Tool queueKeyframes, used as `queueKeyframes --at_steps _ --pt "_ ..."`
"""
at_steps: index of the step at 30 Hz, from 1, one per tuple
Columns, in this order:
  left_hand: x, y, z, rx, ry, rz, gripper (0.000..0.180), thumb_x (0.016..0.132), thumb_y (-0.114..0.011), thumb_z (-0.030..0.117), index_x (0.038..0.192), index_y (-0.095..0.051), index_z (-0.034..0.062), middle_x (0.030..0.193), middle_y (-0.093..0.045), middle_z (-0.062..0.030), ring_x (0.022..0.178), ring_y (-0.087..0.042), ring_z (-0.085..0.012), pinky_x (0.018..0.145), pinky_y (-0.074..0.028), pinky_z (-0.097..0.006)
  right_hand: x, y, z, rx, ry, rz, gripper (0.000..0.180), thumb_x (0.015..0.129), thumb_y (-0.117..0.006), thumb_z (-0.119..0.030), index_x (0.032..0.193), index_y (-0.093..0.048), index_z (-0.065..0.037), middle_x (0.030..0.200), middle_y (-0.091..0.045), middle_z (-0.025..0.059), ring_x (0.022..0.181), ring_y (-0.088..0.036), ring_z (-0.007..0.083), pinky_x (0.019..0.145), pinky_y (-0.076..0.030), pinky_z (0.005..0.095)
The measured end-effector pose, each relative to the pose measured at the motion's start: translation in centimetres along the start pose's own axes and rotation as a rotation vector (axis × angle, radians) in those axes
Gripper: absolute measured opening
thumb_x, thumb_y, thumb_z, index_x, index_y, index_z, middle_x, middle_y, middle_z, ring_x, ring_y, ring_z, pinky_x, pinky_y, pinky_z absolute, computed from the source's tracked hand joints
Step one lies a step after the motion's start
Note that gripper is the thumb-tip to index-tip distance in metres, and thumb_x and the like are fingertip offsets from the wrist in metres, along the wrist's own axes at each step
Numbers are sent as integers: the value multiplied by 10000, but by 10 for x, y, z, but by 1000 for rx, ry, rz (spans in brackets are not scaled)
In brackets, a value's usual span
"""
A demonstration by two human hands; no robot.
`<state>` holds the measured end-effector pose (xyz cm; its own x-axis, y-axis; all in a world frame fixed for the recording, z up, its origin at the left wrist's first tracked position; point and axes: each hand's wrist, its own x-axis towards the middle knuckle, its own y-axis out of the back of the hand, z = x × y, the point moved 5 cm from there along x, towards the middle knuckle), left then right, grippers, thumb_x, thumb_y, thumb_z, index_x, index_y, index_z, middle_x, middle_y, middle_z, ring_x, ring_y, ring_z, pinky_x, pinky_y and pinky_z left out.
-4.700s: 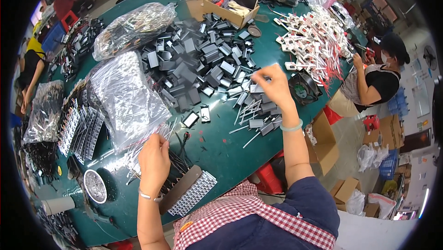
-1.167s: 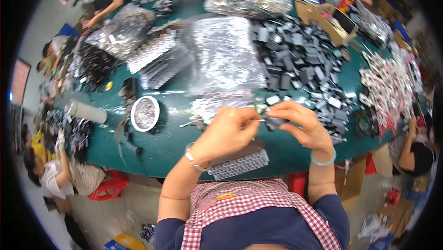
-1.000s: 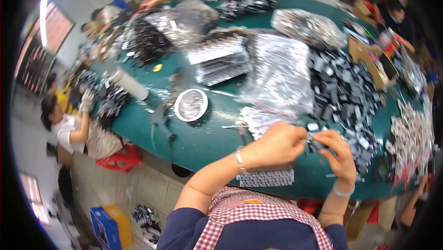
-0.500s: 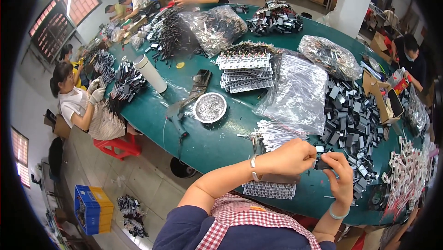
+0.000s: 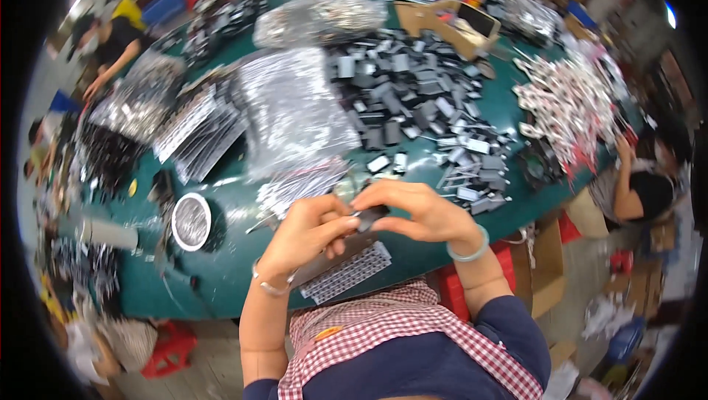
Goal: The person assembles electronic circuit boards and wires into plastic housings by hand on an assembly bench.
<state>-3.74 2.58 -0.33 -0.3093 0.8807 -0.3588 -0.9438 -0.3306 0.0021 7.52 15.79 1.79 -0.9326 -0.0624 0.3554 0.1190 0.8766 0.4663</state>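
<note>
Between the thumb and fingers of my right hand [image 5: 417, 212] is a small black plastic case [image 5: 374, 215]. My left hand [image 5: 310, 234] is closed in a pinch against the case's left end; the fingers hide what it grips, though a whitish bit shows there. Under my hands, near the table edge, lies a panel of small circuit boards [image 5: 346, 273]. A bundle of thin white strips [image 5: 302, 184] is just beyond my left hand. Past my right hand spreads a large heap of black cases [image 5: 413, 90], with a few lying close to my fingers.
On the green table [image 5: 243, 282] stand a white-rimmed bowl [image 5: 175, 224], a pale cylindrical flask [image 5: 109, 235] and stacked board panels [image 5: 203, 130]. Plastic bags [image 5: 295, 112] lie farther back. White and red wired parts [image 5: 564, 108] are piled at right, near a seated co-worker [image 5: 649, 186].
The view has swung to the right, bringing the wired pile and the right-hand co-worker further in. My hands have come together; the left now meets the end of the black case.
</note>
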Motion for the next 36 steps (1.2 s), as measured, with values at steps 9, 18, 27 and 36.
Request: queueKeyframes --at_steps 9,18,27,36 --pt "22 -23 -19 -28 55 -68 193 918 -648 146 912 -612 -43 722 -641 -50 558 -606 -85 473 -471 -210 -29 -1 25 9 -12 350 128 804 -657 17 925 -619 1 961 -652 103 889 -639 257 745 -517 340" --pt "58 -22 -31 188 -30 -100 183 903 -660 139 958 -636 -33 743 -629 -14 659 -587 -78 561 -485 -233 -93 81 16 -280 -215 726 62 839 -604 49 896 -614 26 915 -646 108 824 -638 225 726 -503 312" --pt "80 -3 -35 993 -323 280 242 814 -690 107 1019 -616 0 828 -674 -195 749 -658 -341 642 -491 -430 -149 125 39 -1202 -286 1016 120 773 -656 28 856 -595 -33 871 -629 89 794 -612 284 670 -470 376" --pt "92 3 -74 1352 -320 298 121 814 -651 80 831 -541 31 772 -592 -148 718 -611 -347 616 -477 -454 -152 97 99 -1070 -531 712 78 791 -674 -96 816 -614 -53 856 -611 63 794 -603 261 696 -461 371"
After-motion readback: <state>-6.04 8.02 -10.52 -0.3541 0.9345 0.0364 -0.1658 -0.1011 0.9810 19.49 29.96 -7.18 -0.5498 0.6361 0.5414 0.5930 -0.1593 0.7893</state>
